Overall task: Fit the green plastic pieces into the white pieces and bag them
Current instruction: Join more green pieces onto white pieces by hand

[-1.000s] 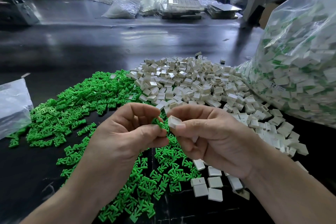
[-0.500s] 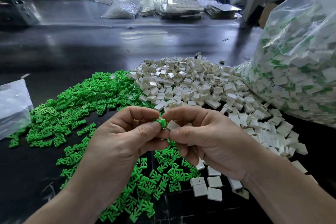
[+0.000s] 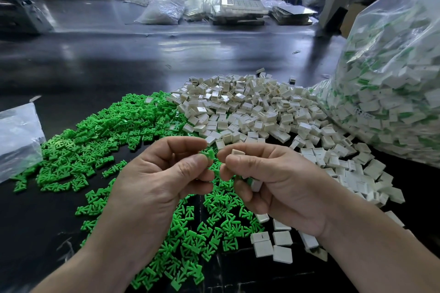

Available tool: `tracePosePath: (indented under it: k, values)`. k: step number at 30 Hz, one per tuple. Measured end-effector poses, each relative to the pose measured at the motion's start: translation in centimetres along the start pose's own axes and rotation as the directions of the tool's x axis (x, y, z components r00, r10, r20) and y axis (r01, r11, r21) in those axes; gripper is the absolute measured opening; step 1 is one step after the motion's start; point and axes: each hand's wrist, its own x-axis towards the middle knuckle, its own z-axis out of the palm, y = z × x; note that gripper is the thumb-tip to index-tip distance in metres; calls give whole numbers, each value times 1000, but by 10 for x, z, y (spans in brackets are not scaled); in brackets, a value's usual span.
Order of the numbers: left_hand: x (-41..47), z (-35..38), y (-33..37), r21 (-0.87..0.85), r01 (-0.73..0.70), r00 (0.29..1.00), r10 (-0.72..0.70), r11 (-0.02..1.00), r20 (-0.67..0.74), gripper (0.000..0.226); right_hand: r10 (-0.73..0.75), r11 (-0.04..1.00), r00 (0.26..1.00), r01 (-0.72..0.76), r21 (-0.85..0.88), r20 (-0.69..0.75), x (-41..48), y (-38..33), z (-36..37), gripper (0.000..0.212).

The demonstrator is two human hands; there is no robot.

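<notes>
Now we pinch one green piece (image 3: pixel 208 153) between the thumb and forefinger of our left hand (image 3: pixel 152 188). Our right hand (image 3: pixel 273 188) pinches a white piece (image 3: pixel 238 152) the same way. The two parts are just beside each other, not yet joined. Spare white pieces (image 3: pixel 256 184) sit under our right hand's curled lower fingers. Both parts look light, stiff and a little slick, so we judge it best to hold each by its flat faces and leave the mating end free. The green heap (image 3: pixel 107 135) and white heap (image 3: pixel 250 107) touch on the table (image 3: pixel 119 54), with the clear bag (image 3: pixel 392 66) at the right. A small label (image 3: pixel 364 113) shows through it, too small to read.
</notes>
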Motion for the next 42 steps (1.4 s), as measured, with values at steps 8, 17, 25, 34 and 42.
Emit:
tracePosePath:
  k: [8,17,25,34,42]
  values:
    - [-2,0,-3,59,10,1000,-12,998,22,32,28,995,998,-34,-93,-63,-1,-2,3,21]
    - [-2,-1,-6,112,11,1000,-13,994,22,25,20,998,999,-16,67,-48,0,0,4,9]
    - [-6,0,-5,265,-89,996,85,960,24,22,-23,994,1000,21,-107,-12,-2,3,7,10]
    - [-7,0,-5,322,-148,989,149,935,22,18,-124,976,989,107,-190,-82,-1,5,7,12]
    - [-4,-4,-5,167,-98,994,87,981,72,32,-142,965,989,130,-226,-38,-3,7,6,12]
